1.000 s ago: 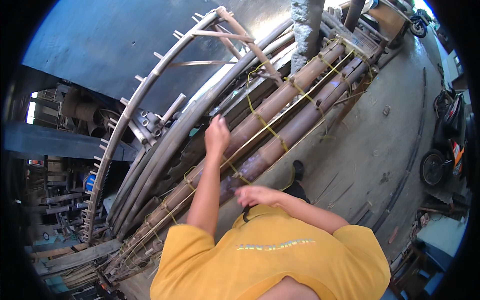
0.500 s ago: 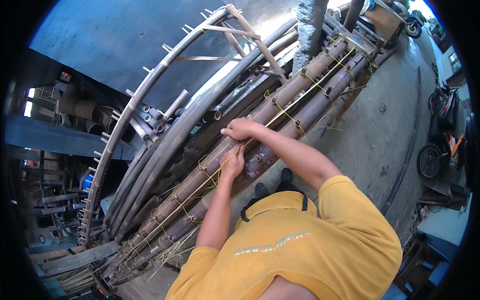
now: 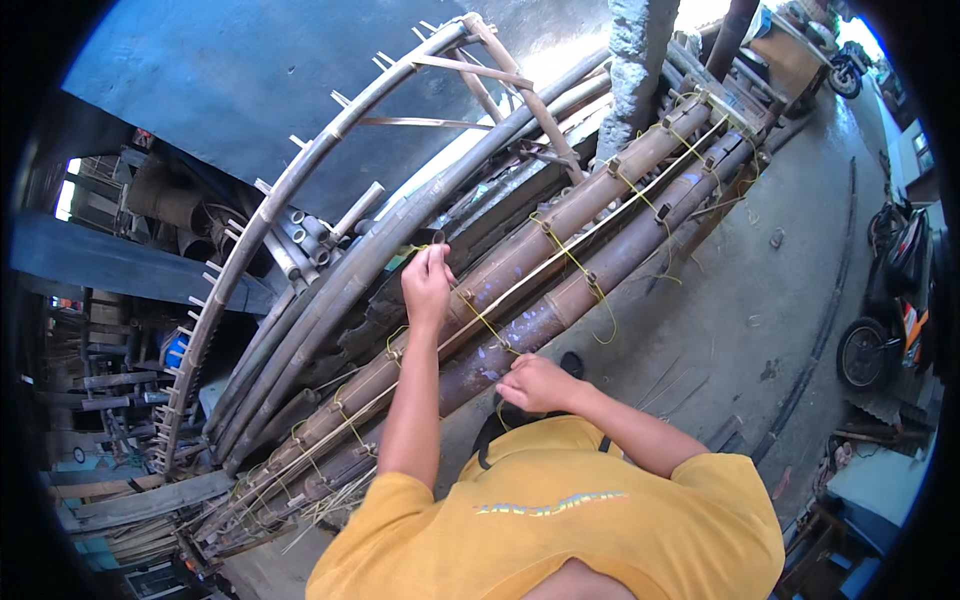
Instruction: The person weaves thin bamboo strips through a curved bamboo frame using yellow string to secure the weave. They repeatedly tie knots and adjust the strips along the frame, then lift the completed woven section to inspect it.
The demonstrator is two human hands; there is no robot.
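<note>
Two long, thick brown bamboo poles [image 3: 540, 262] run side by side, diagonally, from the lower left to the upper right. Thin yellow cord [image 3: 487, 322] is tied around short pegs on both poles and crosses the gap between them. Beyond the farther pole, my left hand [image 3: 428, 288] is closed, and a yellow strand shows beside its fingertips. My right hand [image 3: 541, 384] is also closed, in front of the nearer pole [image 3: 530, 328], with the cord reaching its fingers and a loose end hanging below. A pale thin strip [image 3: 560, 252] lies lengthwise between the poles.
A curved bamboo frame with short pegs [image 3: 275, 200] leans behind, against a blue-grey wall [image 3: 240, 80]. Long bent poles [image 3: 400, 215] lie beyond the work. A rough pillar [image 3: 635, 75] stands at the back. Motorcycles, one with an orange panel [image 3: 909, 318], stand on the right.
My hands were together at the farther pole. Now they are apart: the left has moved up and left beyond it, the right down toward my body. The cord between them now crosses both poles.
</note>
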